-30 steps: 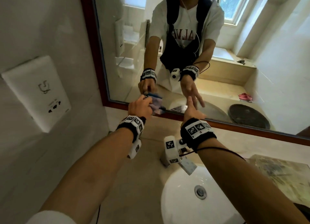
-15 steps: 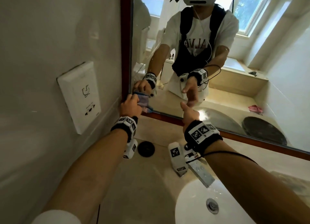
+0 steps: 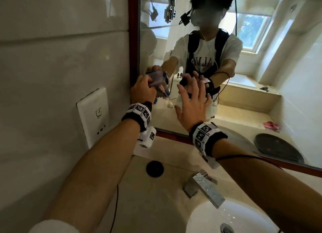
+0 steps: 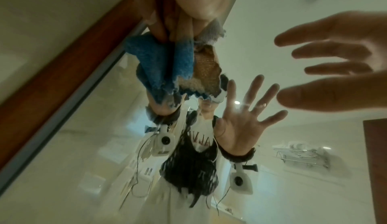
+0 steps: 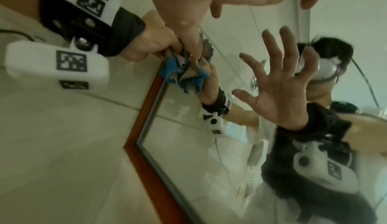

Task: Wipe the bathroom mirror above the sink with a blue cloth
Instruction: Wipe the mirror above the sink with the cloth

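The mirror (image 3: 287,93) has a dark red wooden frame (image 3: 133,41). My left hand (image 3: 142,89) grips a bunched blue cloth (image 3: 156,83) and holds it against the glass right at the frame's left edge. In the left wrist view the cloth (image 4: 161,65) hangs from my curled fingers (image 4: 178,12), blue with a worn tan patch. My right hand (image 3: 193,103) is open with fingers spread, just right of the cloth and close to the glass; whether it touches is unclear. The right wrist view shows the cloth (image 5: 182,76) by the frame (image 5: 146,111).
Below the mirror are a beige counter, a white sink basin (image 3: 244,215) and a metal tap (image 3: 203,187). A black round cap (image 3: 155,168) lies on the counter. A white socket plate (image 3: 94,116) is on the tiled wall to the left.
Both hands have moved up from the mirror's bottom left corner, the left still gripping the cloth. The right hand's fingers have spread. The head view has tilted upward.
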The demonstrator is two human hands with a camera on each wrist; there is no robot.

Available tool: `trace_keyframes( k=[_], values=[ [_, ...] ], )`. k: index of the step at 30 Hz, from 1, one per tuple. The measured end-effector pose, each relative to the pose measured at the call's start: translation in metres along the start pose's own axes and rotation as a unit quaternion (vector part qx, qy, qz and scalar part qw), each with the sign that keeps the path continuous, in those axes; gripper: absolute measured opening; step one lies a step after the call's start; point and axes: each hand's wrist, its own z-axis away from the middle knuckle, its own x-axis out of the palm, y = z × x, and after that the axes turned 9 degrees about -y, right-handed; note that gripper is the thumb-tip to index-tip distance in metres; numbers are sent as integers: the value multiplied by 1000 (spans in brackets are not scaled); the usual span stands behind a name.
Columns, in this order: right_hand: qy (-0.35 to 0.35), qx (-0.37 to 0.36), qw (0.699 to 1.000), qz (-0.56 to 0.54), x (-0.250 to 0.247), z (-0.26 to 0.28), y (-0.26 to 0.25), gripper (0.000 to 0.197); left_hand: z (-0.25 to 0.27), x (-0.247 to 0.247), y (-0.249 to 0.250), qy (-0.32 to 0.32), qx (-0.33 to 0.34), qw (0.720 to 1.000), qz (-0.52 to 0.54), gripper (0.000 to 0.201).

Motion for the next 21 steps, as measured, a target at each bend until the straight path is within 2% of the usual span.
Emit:
trace_keyframes(
  k=[4,7,11,15,21],
  values=[
    [55,-13,997,56,-28,-30,8,96,-22,-15,26,25,27,999,-2,16],
    [62,-12,995,81,-40,-54,11,106,-33,-22,42,45,55,997,0,18],
    [42,11,996,83,-36,-66,16,97,-42,-25,46,39,67,997,-3,17],
    [65,2,992,108,-20,-65,26,96,-37,-13,32,40,113,993,-7,12],
    [92,-24,987,130,-12,-64,34,93,-13,7,-2,17,116,992,-33,11]
  ],
)
